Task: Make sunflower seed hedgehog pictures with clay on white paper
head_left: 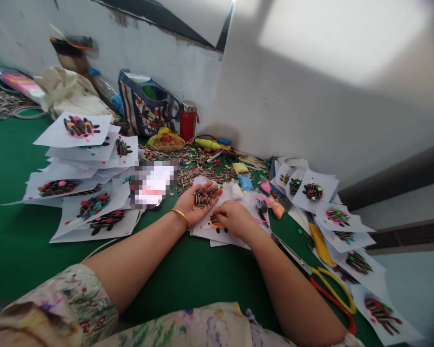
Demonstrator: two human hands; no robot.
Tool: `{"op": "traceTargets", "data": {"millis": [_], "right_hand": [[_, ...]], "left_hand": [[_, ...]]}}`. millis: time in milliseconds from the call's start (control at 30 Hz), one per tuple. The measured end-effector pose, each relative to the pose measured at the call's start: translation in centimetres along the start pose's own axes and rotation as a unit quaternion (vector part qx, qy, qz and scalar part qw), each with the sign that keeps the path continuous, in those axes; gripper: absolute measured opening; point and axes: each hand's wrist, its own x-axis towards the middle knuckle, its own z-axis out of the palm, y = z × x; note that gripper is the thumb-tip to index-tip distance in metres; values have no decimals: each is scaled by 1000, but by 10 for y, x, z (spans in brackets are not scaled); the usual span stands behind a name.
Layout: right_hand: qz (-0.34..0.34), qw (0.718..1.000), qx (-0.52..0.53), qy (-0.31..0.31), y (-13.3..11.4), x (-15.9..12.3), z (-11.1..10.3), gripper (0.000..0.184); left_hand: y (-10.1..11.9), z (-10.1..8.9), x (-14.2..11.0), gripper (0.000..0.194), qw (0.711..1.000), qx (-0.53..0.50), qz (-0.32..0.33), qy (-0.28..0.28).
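My left hand (197,201) lies palm up, cupped around a small heap of striped sunflower seeds (204,196). Just to its right, my right hand (235,219) has its thumb and fingers pinched together at an orange clay figure (214,225) on a white paper sheet (202,229). A dark sunflower seed shows at those fingertips, partly hidden by them. Dark seeds stick in the orange clay, and dark ovals lie along its lower edge. More paper sheets lie under this one.
Loose seeds (191,173) spread behind my hands. Clay packets, including a blue one (245,183), lie beyond the sheet. Scissors (323,279) rest by my right forearm. Stacked decorated sheets (72,161) stand left, others (329,185) right. A red flask (188,123) and bag (146,106) stand behind.
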Motion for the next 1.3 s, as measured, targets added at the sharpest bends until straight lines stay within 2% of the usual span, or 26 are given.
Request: {"op": "traceTargets", "data": {"millis": [233,467,700,767,867,967,1100,1300], "right_hand": [[-20,1000,-2,13,3,-3,-2,28],[-15,988,59,143,3,-4,-9,26],[-61,979,22,192,-14,16,-17,21],[-68,979,-15,190,-19,24,-18,22],[-66,982,-86,156,-25,36,-20,21],[-58,982,-126,124,-28,45,-23,20],[-61,982,-141,108,-26,47,-26,16],[-46,982,-116,139,-21,45,-26,13]], "left_hand": [[0,-1,0,30,1000,0,-2,-9],[-1,1,-3,36,999,-11,-19,-49],[-1,1,-3,38,997,-5,-44,-61],[-2,3,-3,37,996,-29,-58,-53],[-3,4,-3,32,994,-67,-74,-42],[-3,4,-3,32,995,-56,-73,-30],[-3,0,-2,36,997,-13,-73,-30],[-3,2,-3,30,997,-26,-69,-34]]}}
